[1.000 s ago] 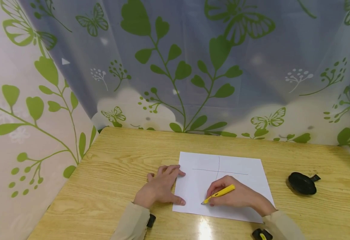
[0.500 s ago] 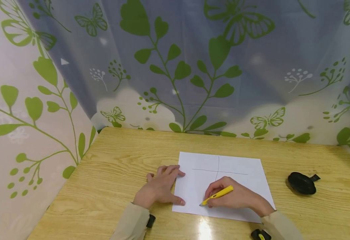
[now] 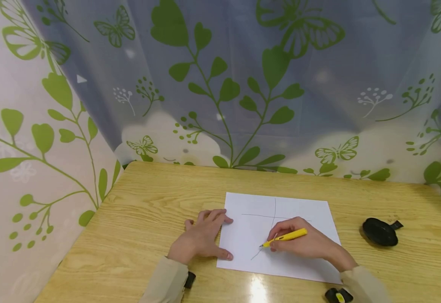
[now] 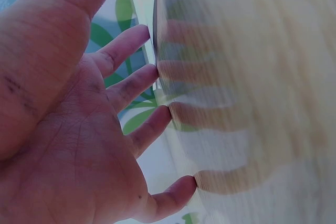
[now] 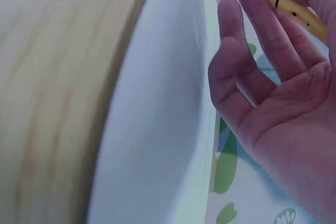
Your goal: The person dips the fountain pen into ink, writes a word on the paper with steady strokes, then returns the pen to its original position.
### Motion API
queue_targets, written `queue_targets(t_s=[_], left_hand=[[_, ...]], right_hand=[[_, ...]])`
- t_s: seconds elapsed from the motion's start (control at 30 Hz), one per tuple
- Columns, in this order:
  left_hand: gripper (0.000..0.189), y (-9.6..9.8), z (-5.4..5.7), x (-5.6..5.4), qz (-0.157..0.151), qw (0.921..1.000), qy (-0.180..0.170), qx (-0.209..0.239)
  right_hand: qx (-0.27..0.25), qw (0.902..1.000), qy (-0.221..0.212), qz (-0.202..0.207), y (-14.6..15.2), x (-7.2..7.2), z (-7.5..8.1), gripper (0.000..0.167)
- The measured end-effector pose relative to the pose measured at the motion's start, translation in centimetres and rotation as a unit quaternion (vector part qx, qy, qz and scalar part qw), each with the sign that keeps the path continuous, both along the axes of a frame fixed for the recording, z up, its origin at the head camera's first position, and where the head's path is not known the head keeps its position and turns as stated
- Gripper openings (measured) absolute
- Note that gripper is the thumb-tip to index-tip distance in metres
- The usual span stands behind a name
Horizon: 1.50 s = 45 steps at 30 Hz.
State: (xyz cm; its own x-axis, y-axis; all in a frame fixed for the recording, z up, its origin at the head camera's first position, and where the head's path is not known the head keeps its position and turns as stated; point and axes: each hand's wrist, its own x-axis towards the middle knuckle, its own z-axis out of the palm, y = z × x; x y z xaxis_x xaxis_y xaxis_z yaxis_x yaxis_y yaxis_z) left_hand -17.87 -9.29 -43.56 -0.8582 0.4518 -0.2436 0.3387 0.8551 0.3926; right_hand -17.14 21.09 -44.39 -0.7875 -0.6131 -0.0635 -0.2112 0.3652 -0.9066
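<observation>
A white sheet of paper (image 3: 243,235) lies on the wooden table, bearing a thin drawn cross in its upper part and a short slanting line lower down. My right hand (image 3: 303,242) pinches a yellow pen (image 3: 290,235), its tip at the upper end of that slanting line. In the right wrist view the pen (image 5: 294,11) sits between thumb and fingers. My left hand (image 3: 201,237) is spread at the paper's left edge, thumb and some fingertips on the sheet. The left wrist view shows its fingers (image 4: 152,129) apart, tips touching the surface, holding nothing.
A small black pan-shaped dish (image 3: 380,232) with a short handle stands on the table (image 3: 159,189) to the right of the paper. A curtain (image 3: 243,84) printed with green leaves and butterflies hangs behind the table and along its left side.
The pen first slid slightly down-left, then my right hand moved it up and to the right, leaving a short slanting line on the paper. My left hand stayed in place.
</observation>
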Motion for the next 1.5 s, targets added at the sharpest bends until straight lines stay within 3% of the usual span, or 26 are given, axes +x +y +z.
queue_targets(t_s=[0.17,0.37,0.6,0.93,1.5], left_hand=[[0.085,-0.1,0.0,0.0,-0.002,1.0000,0.000,0.001],[0.085,-0.1,0.0,0.0,-0.005,1.0000,0.002,0.002],[0.085,-0.1,-0.1,0.1,-0.005,1.0000,0.001,0.001],[0.085,-0.1,0.1,0.1,-0.004,1.0000,0.000,0.000],[0.085,-0.1,0.3,0.2,-0.005,1.0000,0.001,0.001]], right_hand=[[0.022,0.9978,0.008,-0.063,0.8,-0.1,0.2,0.014],[0.051,0.9867,0.014,-0.154,1.6,-0.2,0.5,0.021],[0.061,0.9765,-0.001,-0.206,2.2,-0.6,0.6,0.026],[0.072,0.9681,0.001,-0.240,2.1,-1.1,0.3,0.027],[0.104,0.9632,-0.009,-0.248,1.8,-1.6,0.2,0.026]])
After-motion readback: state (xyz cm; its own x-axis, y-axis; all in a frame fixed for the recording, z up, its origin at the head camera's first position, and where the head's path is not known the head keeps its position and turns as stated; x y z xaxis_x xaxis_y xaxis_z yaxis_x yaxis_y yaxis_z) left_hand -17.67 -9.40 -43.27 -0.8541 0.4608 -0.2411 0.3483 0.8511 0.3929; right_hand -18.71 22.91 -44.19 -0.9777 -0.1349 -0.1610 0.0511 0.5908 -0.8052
